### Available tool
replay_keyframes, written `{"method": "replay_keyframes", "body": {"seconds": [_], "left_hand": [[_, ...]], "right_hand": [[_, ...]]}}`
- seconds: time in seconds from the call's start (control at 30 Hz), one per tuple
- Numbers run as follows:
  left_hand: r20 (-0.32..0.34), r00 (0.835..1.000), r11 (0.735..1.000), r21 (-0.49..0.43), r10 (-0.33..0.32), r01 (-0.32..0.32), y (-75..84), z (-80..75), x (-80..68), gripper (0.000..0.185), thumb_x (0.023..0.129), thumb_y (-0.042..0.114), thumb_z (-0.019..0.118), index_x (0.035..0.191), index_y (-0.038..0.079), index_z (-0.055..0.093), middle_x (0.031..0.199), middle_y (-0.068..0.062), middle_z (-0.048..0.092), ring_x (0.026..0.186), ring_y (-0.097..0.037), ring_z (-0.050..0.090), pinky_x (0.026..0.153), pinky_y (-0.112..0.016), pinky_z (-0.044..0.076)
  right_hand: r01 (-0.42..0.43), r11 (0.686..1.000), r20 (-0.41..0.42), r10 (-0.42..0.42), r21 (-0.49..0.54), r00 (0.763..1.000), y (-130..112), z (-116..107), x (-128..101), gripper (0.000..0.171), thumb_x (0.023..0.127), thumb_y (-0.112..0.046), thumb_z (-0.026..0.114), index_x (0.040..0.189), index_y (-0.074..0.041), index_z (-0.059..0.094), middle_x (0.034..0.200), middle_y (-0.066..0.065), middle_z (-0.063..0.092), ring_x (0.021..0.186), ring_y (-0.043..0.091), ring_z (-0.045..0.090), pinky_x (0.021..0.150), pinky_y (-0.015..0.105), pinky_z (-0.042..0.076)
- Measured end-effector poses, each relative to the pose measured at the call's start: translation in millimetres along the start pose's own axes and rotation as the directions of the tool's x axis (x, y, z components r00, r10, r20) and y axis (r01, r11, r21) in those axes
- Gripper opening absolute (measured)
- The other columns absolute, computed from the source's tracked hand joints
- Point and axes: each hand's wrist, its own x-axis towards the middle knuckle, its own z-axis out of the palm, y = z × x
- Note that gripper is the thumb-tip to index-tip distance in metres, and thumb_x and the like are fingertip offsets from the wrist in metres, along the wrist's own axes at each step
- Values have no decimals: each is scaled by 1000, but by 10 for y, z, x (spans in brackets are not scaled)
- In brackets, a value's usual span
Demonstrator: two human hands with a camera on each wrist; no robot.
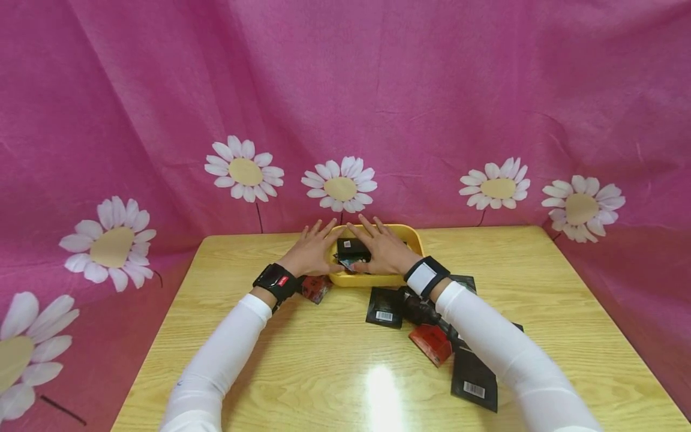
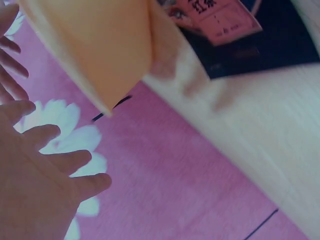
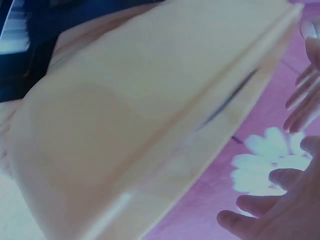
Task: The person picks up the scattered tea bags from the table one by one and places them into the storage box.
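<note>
Nearest to you on the worktop (image 1: 302,372), under and beside your right forearm, lies a loose group of packets: a black packet (image 1: 474,379) with its barcode upward, then a red packet (image 1: 432,344), then some more dark ones. Your right sleeve (image 1: 486,330) passes above this group; if it touches them, I cannot tell. I would advise to carry this elbow a little high, so that the cloth does not drag any packet.

By your left wrist, just beside the basin, lies another red packet (image 1: 315,289); please mind it with the heel of your hand.

Farther away, your left grip (image 1: 310,251) and your right grip (image 1: 384,251) are above the yellow basin (image 1: 372,280), one at each side. Both have the fingers spread apart and are clamped on nothing. If the thumbs touch the contents, I cannot tell. Inside the basin, between your hands, there is a black pack (image 1: 352,247) with other small packs.

For doing this step well, in my judgement, both hands should work evenly, with light and flat fingers, without leaning on the rim.

Behind everything hangs the pink curtain (image 1: 410,108), close to the basin's far side; better that your fingertips do not catch it.
</note>
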Motion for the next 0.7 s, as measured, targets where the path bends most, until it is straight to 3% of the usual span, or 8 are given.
{"method": "replay_keyframes", "body": {"seconds": [0.23, 0.37, 0.53, 0.7], "left_hand": [[-76, 996, 999, 23, 40, -38, -56, -180, -488, 107, 80, 56, 74, 160, 21, 12, 167, -8, 6, 153, -39, 1, 120, -63, 9], [-102, 993, 998, 13, 55, -54, -103, -202, -718, 111, 78, 52, 77, 159, 13, 12, 167, -11, 8, 153, -37, 5, 121, -60, 12], [-93, 995, 999, -3, 47, -48, -203, -130, -889, 114, 78, 51, 78, 158, 5, 11, 165, -15, 11, 153, -35, 11, 121, -55, 18], [-49, 999, 1000, -13, 17, -17, -336, 33, -1004, 112, 76, 50, 79, 157, 4, 18, 165, -14, 14, 151, -37, 18, 119, -58, 21]], "right_hand": [[54, 999, -46, -54, -5, 997, -333, -108, -113, 106, 79, -71, 63, 160, -26, 10, 167, 11, 5, 152, 43, 9, 119, 58, 22], [130, 991, -86, -131, -26, 988, -568, -126, -169, 108, 80, -67, 66, 159, -17, 12, 166, 14, 4, 152, 40, 10, 121, 54, 22], [204, 976, -114, -213, -80, 971, -886, -48, -238, 112, 78, -63, 71, 158, -9, 15, 165, 18, 7, 152, 38, 13, 122, 47, 22], [290, 953, -51, -295, -83, 954, -1167, 202, -304, 109, 82, -66, 65, 158, -7, 13, 165, 18, 9, 153, 35, 14, 122, 44, 23]]}}
